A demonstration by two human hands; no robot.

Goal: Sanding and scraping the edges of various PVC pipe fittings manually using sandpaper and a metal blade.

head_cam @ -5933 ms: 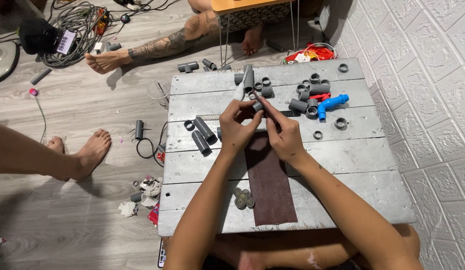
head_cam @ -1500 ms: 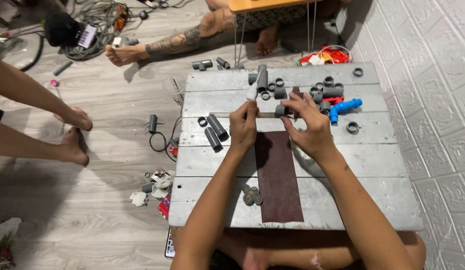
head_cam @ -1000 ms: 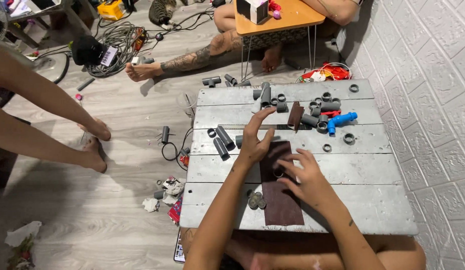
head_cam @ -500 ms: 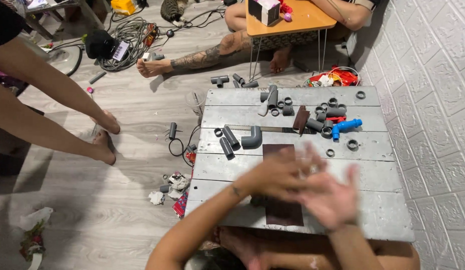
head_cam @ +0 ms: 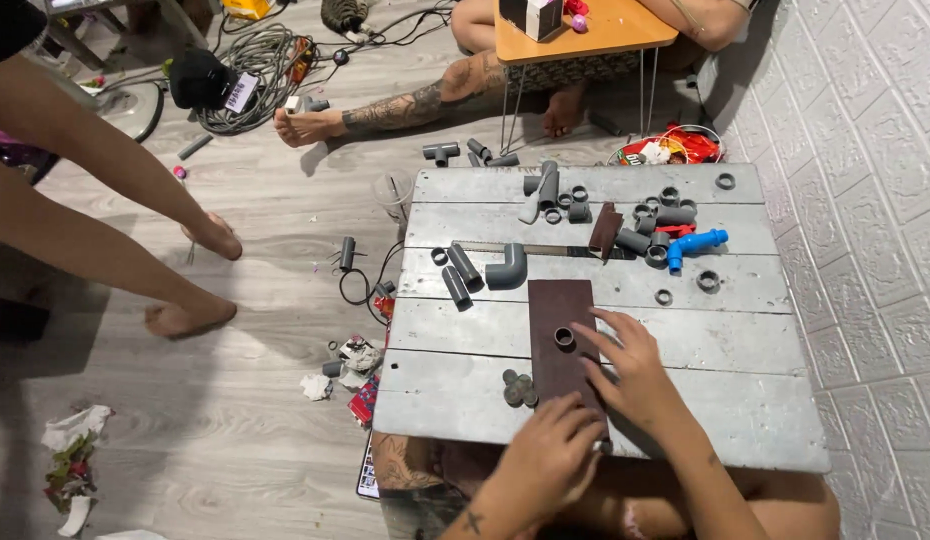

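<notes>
A dark brown sandpaper sheet [head_cam: 558, 305] lies lengthwise on the grey plank table [head_cam: 465, 345]. A small grey pipe ring [head_cam: 564, 337] sits on it. My right hand [head_cam: 633, 368] rests just right of the ring with fingers spread, its fingertips at the sheet's edge close to the ring. My left hand [head_cam: 547, 445] lies with curled fingers on the sheet's near end at the table's front edge. A grey elbow fitting [head_cam: 507, 268] and two short grey pipes [head_cam: 459, 272] lie beyond the sheet, apart from both hands.
Several grey fittings and rings [head_cam: 650, 215] and a blue fitting [head_cam: 695, 244] lie at the table's far side. Small round discs [head_cam: 518, 388] sit left of the sheet. A standing person's legs [head_cam: 135, 215] are at left; a seated person's tattooed leg [head_cam: 405, 100] and an orange table [head_cam: 585, 30] are beyond.
The elbow fitting I held earlier now lies on the table. Both my hands have drawn back from the far side to the sandpaper's near half. The person at left has stepped closer.
</notes>
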